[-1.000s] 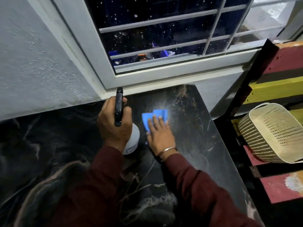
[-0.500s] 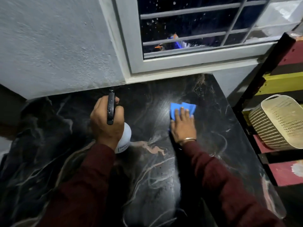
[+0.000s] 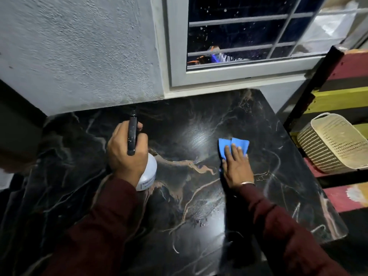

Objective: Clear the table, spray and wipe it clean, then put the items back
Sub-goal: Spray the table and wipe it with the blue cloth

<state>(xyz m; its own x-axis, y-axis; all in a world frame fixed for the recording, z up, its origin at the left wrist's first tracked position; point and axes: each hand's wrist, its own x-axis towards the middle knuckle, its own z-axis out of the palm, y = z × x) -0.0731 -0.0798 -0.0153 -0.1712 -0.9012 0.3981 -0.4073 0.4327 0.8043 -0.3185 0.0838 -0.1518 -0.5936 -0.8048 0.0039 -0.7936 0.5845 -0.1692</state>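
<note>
A black marble-patterned table [image 3: 199, 206] fills the lower view, its surface shiny with wet streaks. My left hand [image 3: 125, 154] grips a white spray bottle [image 3: 148, 172] by its black trigger head, held just above the table's middle left. My right hand [image 3: 237, 166] lies flat with straight fingers on a blue cloth [image 3: 239, 144], pressing it onto the table right of centre. Only the cloth's far part shows past my fingers.
A grey wall and a barred window [image 3: 249, 40] run along the table's far edge. A cream perforated basket [image 3: 332, 148] sits on a striped wooden rack [image 3: 342, 100] to the right. The table's right edge drops beside that rack.
My view has swung left, showing more wall. My right hand with the cloth has moved right, away from the bottle. My left hand still holds the spray bottle.
</note>
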